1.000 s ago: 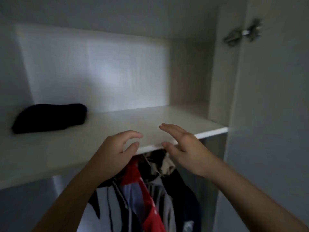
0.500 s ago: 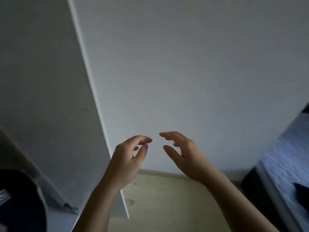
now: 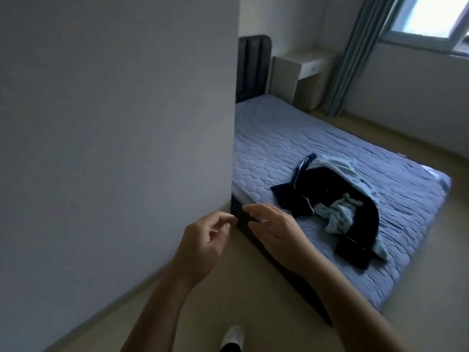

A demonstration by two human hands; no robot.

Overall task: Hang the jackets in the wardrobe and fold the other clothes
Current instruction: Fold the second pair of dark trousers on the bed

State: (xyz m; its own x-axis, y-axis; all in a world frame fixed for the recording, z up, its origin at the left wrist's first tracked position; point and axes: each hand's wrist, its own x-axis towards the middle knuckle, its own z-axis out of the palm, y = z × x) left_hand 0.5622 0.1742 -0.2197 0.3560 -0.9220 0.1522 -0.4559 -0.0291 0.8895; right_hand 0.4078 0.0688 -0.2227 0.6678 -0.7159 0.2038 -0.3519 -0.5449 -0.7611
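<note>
A moment ago we were looking into the wardrobe, at the shelf and the jackets hanging under it. Now we have turned away, and we see the bed [image 3: 279, 138] instead. Our left hand [image 3: 203, 240] and right hand [image 3: 276, 232] are up in front of us, close together but not touching. The fingers [image 3: 258, 209] of both hands are bent a little and loose, and they hold nothing.

The pile of clothes [image 3: 337, 199] lies on the bed, past our right fingers and off to the right, well apart from them. In it we see a big dark piece [image 3: 327, 184] and some light blue pieces [image 3: 337, 217], all mixed up. We cannot tell yet which ones are jackets. A tall white panel [image 3: 114, 148] stands just to the left of our left fingers.

We think one piece is put away and we are going back for the next one. There is plenty left to do, because nothing in the pile is folded. We will have to step closer and reach out, since the pile looks too far to grab from here.
</note>
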